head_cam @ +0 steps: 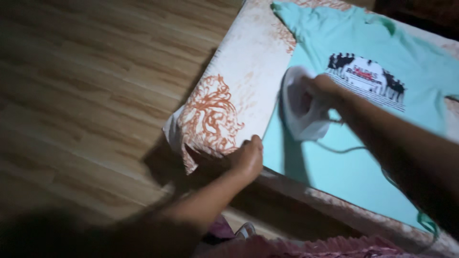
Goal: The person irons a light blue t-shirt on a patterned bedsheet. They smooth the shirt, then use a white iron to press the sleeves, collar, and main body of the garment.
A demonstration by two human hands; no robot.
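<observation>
White iron (301, 107) is sitting soleplate-down on the turquoise T-shirt (344, 167), just left of the shirt's printed chest panel (368, 76). Right hand (325, 88) is wrapping fully round the iron's handle, grip closed tight on it, which looks like it's giving downward pressure and steering. Cord (339, 150) is trailing off the iron's near side across the shirt, so it's staying behind the soleplate rather than under it.

Shirt is lying flat, print up, on a bench covered with a cream cloth with orange swirl pattern (224, 110). Left hand (248, 157) is at the cover's near edge, left of the iron, fingers curling over the edge and pinching fabric. That's likely keeping the cover taut and stopping it sliding.

Wooden floor (86, 95) is lying beyond the bench, left of the iron. Pink fabric (296, 248) is showing at the bottom edge, below the iron.
</observation>
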